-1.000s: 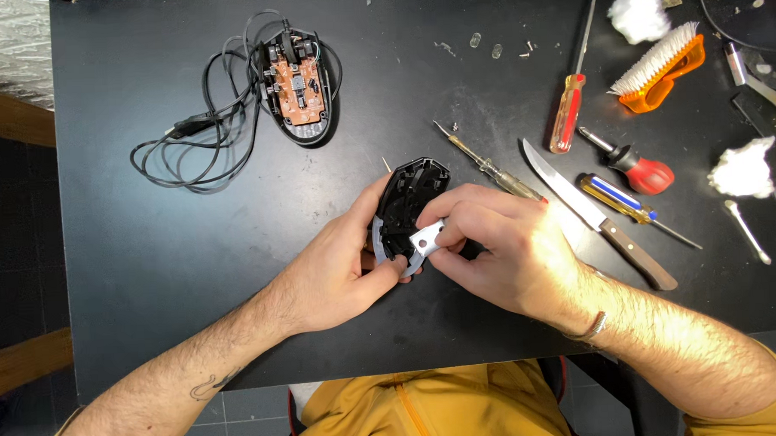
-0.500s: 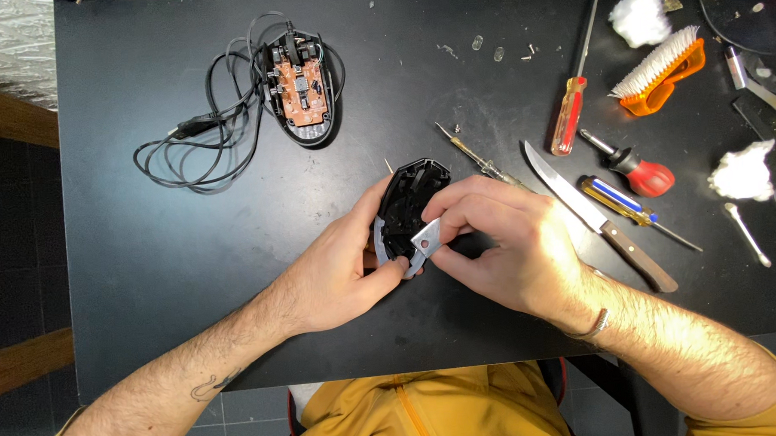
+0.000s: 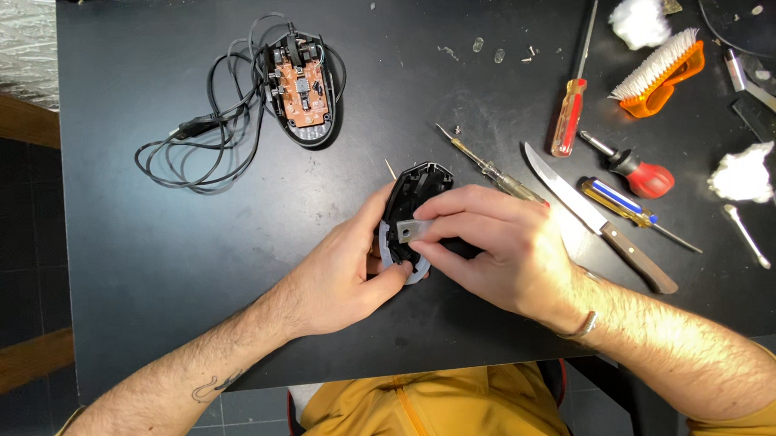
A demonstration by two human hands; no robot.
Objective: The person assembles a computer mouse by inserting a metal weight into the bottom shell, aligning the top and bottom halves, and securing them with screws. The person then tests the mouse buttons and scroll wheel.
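Your matte black desk [image 3: 193, 285] is pretty loaded: opened black mouse base with its orange circuit board [image 3: 300, 90] and tangled black cable [image 3: 198, 134], red-handled screwdriver [image 3: 571, 108], wooden-handled knife [image 3: 596, 219], orange plastic brush with white bristles [image 3: 661, 78], and white cotton tufts [image 3: 742, 173] off right.

Left hand [image 3: 343, 275] steadies a black mouse shell [image 3: 413, 196]; right hand [image 3: 501, 248] presses a grey metal piece [image 3: 416, 232] into it.

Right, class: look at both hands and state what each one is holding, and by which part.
The left hand grips the black mouse shell by its lower left edge. The right hand pinches a small grey metal piece by its right end, against the shell.
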